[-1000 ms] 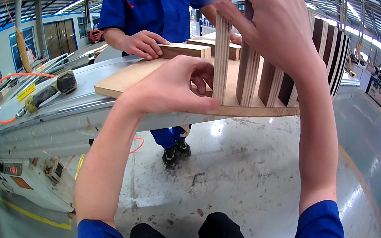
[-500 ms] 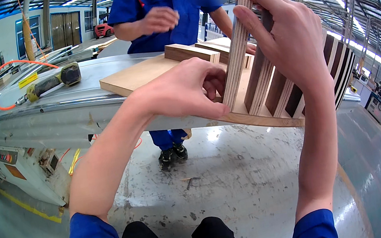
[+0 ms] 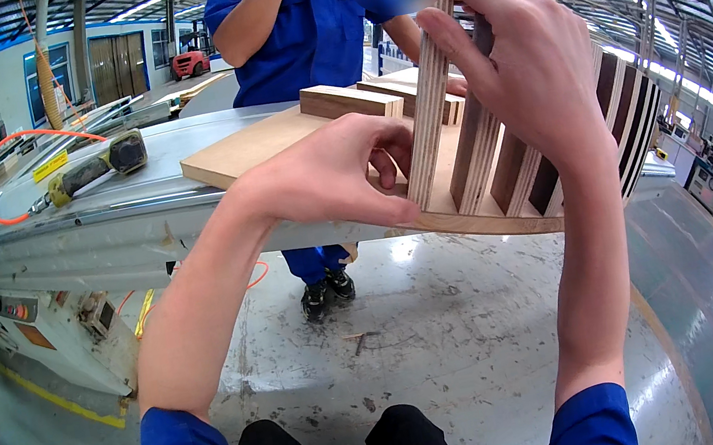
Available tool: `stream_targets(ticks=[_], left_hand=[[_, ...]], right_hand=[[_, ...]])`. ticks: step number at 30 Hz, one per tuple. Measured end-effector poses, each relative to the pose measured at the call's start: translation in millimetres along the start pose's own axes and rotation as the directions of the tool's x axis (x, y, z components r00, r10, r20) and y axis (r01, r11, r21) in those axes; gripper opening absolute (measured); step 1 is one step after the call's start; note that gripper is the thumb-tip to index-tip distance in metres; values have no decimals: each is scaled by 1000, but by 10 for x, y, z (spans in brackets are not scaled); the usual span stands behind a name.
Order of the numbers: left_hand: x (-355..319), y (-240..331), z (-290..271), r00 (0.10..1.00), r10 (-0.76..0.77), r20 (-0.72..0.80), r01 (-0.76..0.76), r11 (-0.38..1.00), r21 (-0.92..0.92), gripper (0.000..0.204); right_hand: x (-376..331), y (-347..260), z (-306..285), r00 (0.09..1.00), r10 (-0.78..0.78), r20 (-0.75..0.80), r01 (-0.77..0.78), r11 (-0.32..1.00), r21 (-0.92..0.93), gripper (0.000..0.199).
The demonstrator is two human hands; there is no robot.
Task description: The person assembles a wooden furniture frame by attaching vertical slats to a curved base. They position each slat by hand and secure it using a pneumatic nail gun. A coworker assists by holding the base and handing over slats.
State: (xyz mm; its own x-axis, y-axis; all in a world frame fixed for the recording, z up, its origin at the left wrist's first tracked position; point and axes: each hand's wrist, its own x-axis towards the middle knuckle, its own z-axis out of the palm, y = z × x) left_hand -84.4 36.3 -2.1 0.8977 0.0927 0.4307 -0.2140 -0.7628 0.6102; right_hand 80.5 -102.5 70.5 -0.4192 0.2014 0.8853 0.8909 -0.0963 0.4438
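Hands of the person wearing the camera work on a row of plywood strips standing on edge on a flat plywood board [image 3: 269, 148], which lies on a grey machine table [image 3: 102, 223] and overhangs its near edge. The left hand [image 3: 325, 176] is curled at the base of the nearest upright strip [image 3: 428, 111], thumb and fingers pinching its lower end just above the board's near edge. The right hand [image 3: 528, 66] grips the top of the same strip, fingers pressed together and wrapped over its upper edge, thumb on the near face. The strip stands nearly upright, leaning slightly to the right. Behind it, more upright strips [image 3: 506, 155] stand in a row toward the board's right end, their dark faces and pale layered edges showing. Small wooden blocks [image 3: 350, 99] rest near the board's far edge. Across the table stands a co-worker [image 3: 299, 20] in blue work clothes. Toward the table's left end lies a yellow and black power tool [image 3: 93, 168] with an orange hose [image 3: 15, 152] looping beside it. Below is a grey concrete floor [image 3: 453, 348].
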Motion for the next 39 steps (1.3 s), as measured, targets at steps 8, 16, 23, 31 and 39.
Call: stream_targets(ticks=[8, 16, 23, 31, 39], left_hand=[[-50, 24, -30, 997, -76, 27, 75, 997, 35, 46], [-139, 55, -126, 996, -61, -60, 70, 983, 167, 67], [-1124, -459, -1109, 784, 62, -617, 317, 815, 485, 52], [-2406, -1049, -2267, 572, -362, -736, 815, 143, 562, 60], [-2325, -747, -1654, 655, 6, -755, 752, -100, 652, 42]], right_hand=[[-9, -36, -23, 999, 36, 29, -37, 999, 23, 32], [20, -95, -67, 997, 51, 50, -55, 995, 86, 28], [26, -107, -134, 996, 73, 53, -76, 995, 58, 26], [-47, 28, 6, 1000, -13, -21, 13, 1000, 3, 32], [25, -18, -30, 1000, 20, 23, -21, 999, 35, 28]])
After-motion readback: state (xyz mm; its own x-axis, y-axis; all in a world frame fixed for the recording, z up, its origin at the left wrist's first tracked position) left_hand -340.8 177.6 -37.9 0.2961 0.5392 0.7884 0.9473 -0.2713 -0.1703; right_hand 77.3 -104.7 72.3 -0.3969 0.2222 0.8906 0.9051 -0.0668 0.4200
